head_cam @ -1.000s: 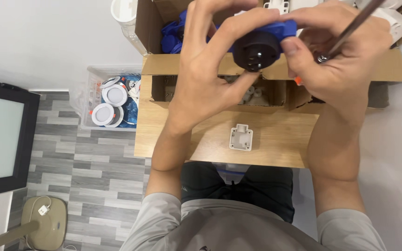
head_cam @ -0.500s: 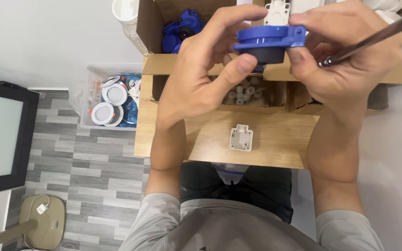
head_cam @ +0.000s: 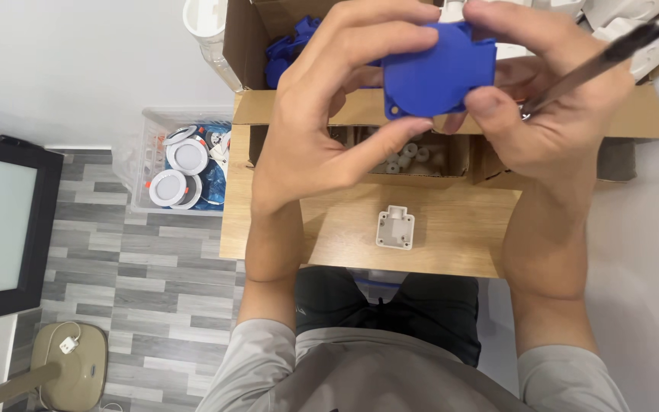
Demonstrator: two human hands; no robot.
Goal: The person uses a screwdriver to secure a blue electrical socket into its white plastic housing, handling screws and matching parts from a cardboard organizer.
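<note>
From the head view, the left hand [head_cam: 322, 130] and right hand [head_cam: 551, 114] together pinch a blue plastic socket cover [head_cam: 436, 72] between them, the right also clasping a screwdriver [head_cam: 596, 61], with a small white part [head_cam: 395, 227] lying on the wooden table [head_cam: 451, 244] below both hands.

My light wooden table [head_cam: 451, 240] carries 1 small white plastic mounting part [head_cam: 395, 229] near its front edge and open brown cardboard boxes [head_cam: 429, 164] along its far side.
</note>
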